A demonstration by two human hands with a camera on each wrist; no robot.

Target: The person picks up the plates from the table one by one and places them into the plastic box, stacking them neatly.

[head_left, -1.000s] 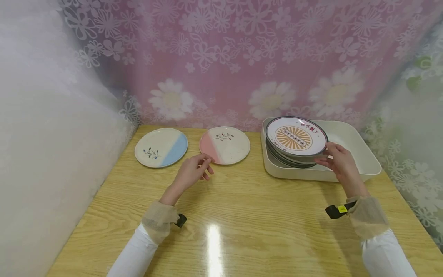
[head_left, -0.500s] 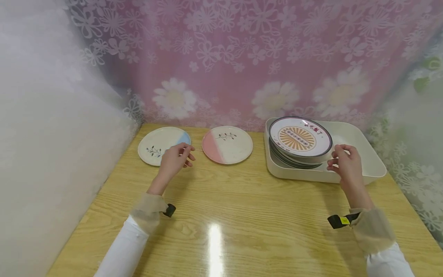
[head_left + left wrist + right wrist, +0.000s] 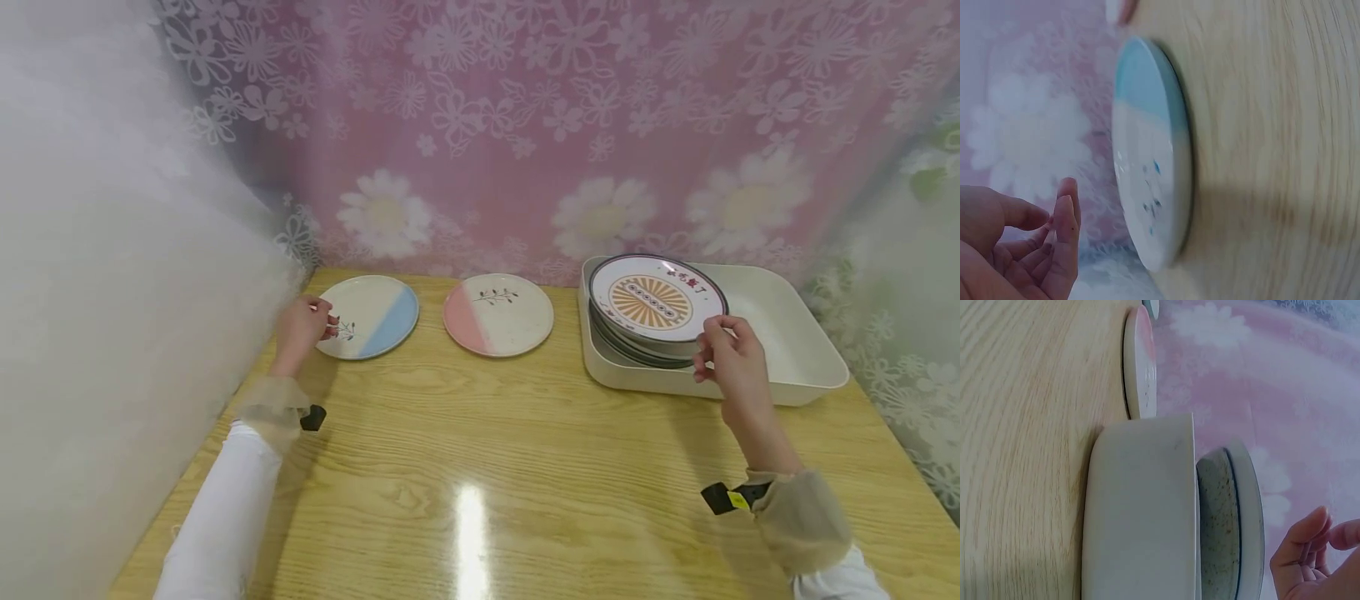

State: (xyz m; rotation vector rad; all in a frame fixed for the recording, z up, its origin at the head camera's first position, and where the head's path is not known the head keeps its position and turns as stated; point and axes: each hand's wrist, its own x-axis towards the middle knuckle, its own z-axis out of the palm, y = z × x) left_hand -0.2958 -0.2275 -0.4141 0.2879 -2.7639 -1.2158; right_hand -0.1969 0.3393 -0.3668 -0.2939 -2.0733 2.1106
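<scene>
My left hand (image 3: 300,335) hovers at the left edge of the cream plate with a blue side (image 3: 367,312). In the left wrist view its loosely bent fingers (image 3: 1067,231) stand apart from that plate, holding nothing. Over the front of the white bin my right hand (image 3: 735,367) hangs with bent fingers, nothing in its grip. The right wrist view shows a gap between it and the stacked plates (image 3: 1235,531). On top of that stack sits a white plate with an orange sunburst and red lettering (image 3: 652,296), tilted inside the bin.
A cream plate with a pink side (image 3: 498,315) lies to the right of the blue-sided one. The white bin (image 3: 795,333) stands at the back right of the wooden table (image 3: 480,442). A pink floral curtain (image 3: 480,125) hangs behind.
My left hand has moved left, from the pink-sided plate across the blue-sided one to its far edge. My right hand has come off the stack's rim and stays close to it.
</scene>
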